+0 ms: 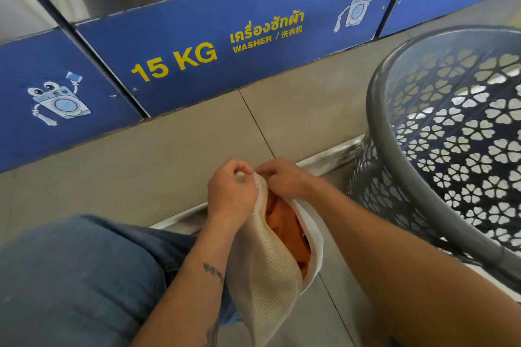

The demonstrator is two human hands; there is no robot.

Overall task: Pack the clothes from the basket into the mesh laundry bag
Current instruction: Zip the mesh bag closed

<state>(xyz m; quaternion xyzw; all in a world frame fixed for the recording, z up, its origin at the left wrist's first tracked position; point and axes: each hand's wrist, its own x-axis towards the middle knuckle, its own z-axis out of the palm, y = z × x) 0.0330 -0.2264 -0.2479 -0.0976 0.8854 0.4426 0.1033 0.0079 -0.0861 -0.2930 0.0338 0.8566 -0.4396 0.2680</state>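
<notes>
Both hands, left hand and right hand, pinch the bag mouth at lower centre, likely closing it over orange clothes; basket at right.

Bag white mesh cloth; basket matt grey perforated plastic.

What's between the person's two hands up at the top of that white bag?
In the head view, the pinched top edge of the white mesh laundry bag sits between the left hand and right hand; orange clothing shows below.
</notes>
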